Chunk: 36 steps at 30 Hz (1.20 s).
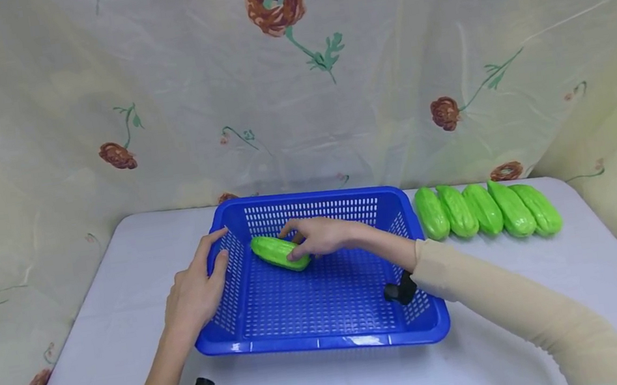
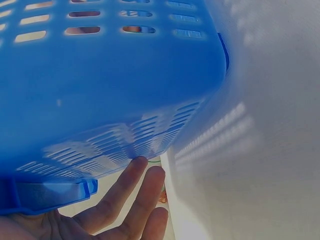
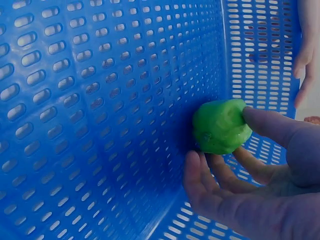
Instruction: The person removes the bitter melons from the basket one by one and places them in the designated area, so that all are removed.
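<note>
A blue plastic basket with slotted walls stands on the table. Inside it, toward the back left, a bright green cucumber lies at a slant at or close to the basket floor. My right hand reaches in over the right wall and grips the cucumber's near end; in the right wrist view the thumb presses on one side, with the fingers round the other. At the left rim, my left hand holds the basket, thumb on the inner side and fingers along the outside of the wall.
Several more green cucumbers lie side by side on the table, just right of the basket. A white cloth covers the table. Behind it hangs a flower-printed curtain, which also closes in both sides.
</note>
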### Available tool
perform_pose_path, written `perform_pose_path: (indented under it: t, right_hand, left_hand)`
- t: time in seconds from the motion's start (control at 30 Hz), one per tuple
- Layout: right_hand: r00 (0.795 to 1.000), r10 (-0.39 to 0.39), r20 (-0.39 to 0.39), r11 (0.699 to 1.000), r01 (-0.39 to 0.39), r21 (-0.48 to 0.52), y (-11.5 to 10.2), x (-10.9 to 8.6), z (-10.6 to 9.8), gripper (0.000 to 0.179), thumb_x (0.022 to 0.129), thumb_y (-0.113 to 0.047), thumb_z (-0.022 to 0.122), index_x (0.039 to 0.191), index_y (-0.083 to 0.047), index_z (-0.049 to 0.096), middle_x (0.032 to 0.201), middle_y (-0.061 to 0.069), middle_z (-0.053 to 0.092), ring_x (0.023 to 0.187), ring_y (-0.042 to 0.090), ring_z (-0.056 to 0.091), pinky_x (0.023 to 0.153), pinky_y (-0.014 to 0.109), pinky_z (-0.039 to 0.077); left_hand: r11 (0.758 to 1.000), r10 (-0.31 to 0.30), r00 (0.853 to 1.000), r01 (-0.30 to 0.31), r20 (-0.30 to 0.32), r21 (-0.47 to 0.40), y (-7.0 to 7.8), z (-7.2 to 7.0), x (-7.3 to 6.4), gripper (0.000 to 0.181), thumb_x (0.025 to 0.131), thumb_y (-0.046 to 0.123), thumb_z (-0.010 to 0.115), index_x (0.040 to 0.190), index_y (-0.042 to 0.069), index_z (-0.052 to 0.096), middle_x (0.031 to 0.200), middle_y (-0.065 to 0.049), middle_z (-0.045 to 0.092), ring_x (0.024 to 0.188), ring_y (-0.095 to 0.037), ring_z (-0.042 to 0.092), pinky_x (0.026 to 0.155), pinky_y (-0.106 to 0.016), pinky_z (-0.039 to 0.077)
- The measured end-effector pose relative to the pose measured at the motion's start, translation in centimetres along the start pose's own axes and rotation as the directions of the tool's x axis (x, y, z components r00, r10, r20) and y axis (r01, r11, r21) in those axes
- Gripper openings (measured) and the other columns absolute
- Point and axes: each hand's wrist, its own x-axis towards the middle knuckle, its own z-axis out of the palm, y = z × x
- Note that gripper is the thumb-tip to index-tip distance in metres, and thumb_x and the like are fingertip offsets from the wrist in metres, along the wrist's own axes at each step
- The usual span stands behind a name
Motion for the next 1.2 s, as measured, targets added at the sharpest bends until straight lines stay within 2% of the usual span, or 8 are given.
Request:
perform_pose_path:
  t: [0.1, 0.43, 0.6, 0.87, 1.2]
  right_hand:
    - [0.999, 0.015, 0.028, 0.998, -0.017, 0.055, 0.0, -0.1, 0.0, 0.057, 0.105, -0.018, 0.069, 0.157, -0.007, 0.048, 0.158, 0.026, 0.055, 0.142, 0.035, 0.060, 0.092, 0.040, 0.063]
    - [0.998, -0.010, 0.055, 0.997, 0.006, 0.078, 0.3, 0.1, 0.0, 0.055, 0.106, -0.015, 0.068, 0.156, -0.005, 0.048, 0.157, 0.027, 0.055, 0.145, 0.035, 0.059, 0.097, 0.039, 0.061]
    - [0.998, -0.023, 0.065, 0.996, 0.017, 0.091, 0.3, 0.0, -0.2, 0.056, 0.106, -0.015, 0.068, 0.157, -0.005, 0.047, 0.157, 0.027, 0.055, 0.144, 0.036, 0.059, 0.100, 0.040, 0.061]
    - [0.997, -0.034, 0.068, 0.992, 0.025, 0.124, 0.0, -0.4, -0.8, 0.056, 0.108, -0.017, 0.065, 0.159, -0.006, 0.046, 0.161, 0.026, 0.051, 0.152, 0.037, 0.051, 0.106, 0.043, 0.059]
    - [0.997, -0.068, 0.035, 0.980, 0.060, 0.190, -0.4, -1.2, -1.7, 0.054, 0.110, -0.019, 0.062, 0.160, -0.008, 0.045, 0.158, 0.023, 0.054, 0.145, 0.034, 0.057, 0.111, 0.051, 0.056]
  left_hand:
    - [1.000, 0.000, 1.000, 0.000, -0.002, 0.001, 0.0, 0.0, 0.0, 0.052, 0.115, 0.045, 0.041, 0.167, 0.037, 0.035, 0.112, -0.029, 0.073, 0.061, -0.027, 0.059, 0.049, -0.031, 0.040]
    - [1.000, -0.005, 1.000, 0.005, 0.003, -0.011, 0.0, 0.0, 0.0, 0.052, 0.115, 0.045, 0.041, 0.167, 0.038, 0.035, 0.095, -0.023, 0.070, 0.056, -0.025, 0.055, 0.048, -0.030, 0.038]
    - [1.000, -0.010, 1.000, 0.010, 0.001, -0.008, 0.0, 0.0, 0.0, 0.052, 0.115, 0.046, 0.040, 0.167, 0.039, 0.035, 0.097, -0.023, 0.070, 0.057, -0.025, 0.055, 0.048, -0.031, 0.038]
    - [1.000, -0.006, 1.000, 0.006, -0.001, -0.003, 0.1, 0.0, 0.1, 0.052, 0.115, 0.046, 0.040, 0.167, 0.039, 0.035, 0.102, -0.025, 0.071, 0.057, -0.026, 0.056, 0.048, -0.031, 0.038]
    - [1.000, -0.001, 1.000, 0.001, -0.004, 0.001, 0.1, 0.0, 0.0, 0.052, 0.115, 0.045, 0.040, 0.167, 0.038, 0.035, 0.097, -0.024, 0.071, 0.056, -0.025, 0.056, 0.047, -0.030, 0.038]
